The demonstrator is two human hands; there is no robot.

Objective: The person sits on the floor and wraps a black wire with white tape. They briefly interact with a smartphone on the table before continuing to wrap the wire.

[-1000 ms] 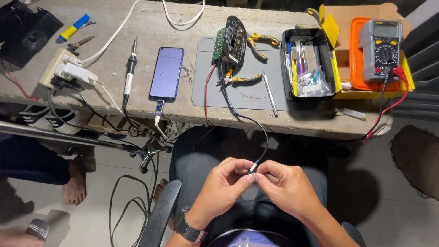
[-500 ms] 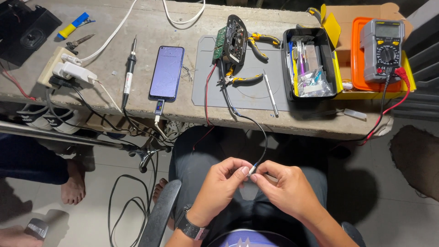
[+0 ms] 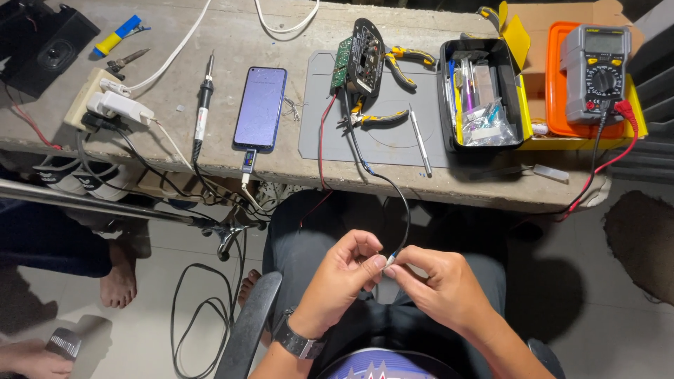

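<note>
Two hands meet over the person's lap, pinching the free end of a thin black wire (image 3: 404, 210) between them. Left hand (image 3: 344, 277), with a dark wristwatch (image 3: 298, 340) on its wrist, curls its thumb and forefinger onto the wire's tip; right hand (image 3: 439, 288) closes its fingertips on the same tip from the other side, so both are grasping the wire. What sits at the tip looks like a small pale connector or stripped end, though it is too small to tell for sure.

From the hands the wire rises in a loop and runs up over the edge of the concrete bench (image 3: 281, 165) to the circuit board (image 3: 361, 56), which stands tilted on a grey work mat (image 3: 379, 151). A red wire (image 3: 321, 140) drops from the same board over the bench edge. Just below the board on the mat lie yellow-handled pliers (image 3: 375, 118), and to the right of them a slim metal tool (image 3: 419, 142). Right of the board stands an open black tool case (image 3: 481, 95) full of small parts, and beyond it a multimeter (image 3: 595, 70) rests in an orange tray (image 3: 554, 105). Left of the board lie a smartphone (image 3: 260, 107), then a soldering iron (image 3: 203, 105), then a power strip (image 3: 98, 102) with plugs in it.
</note>
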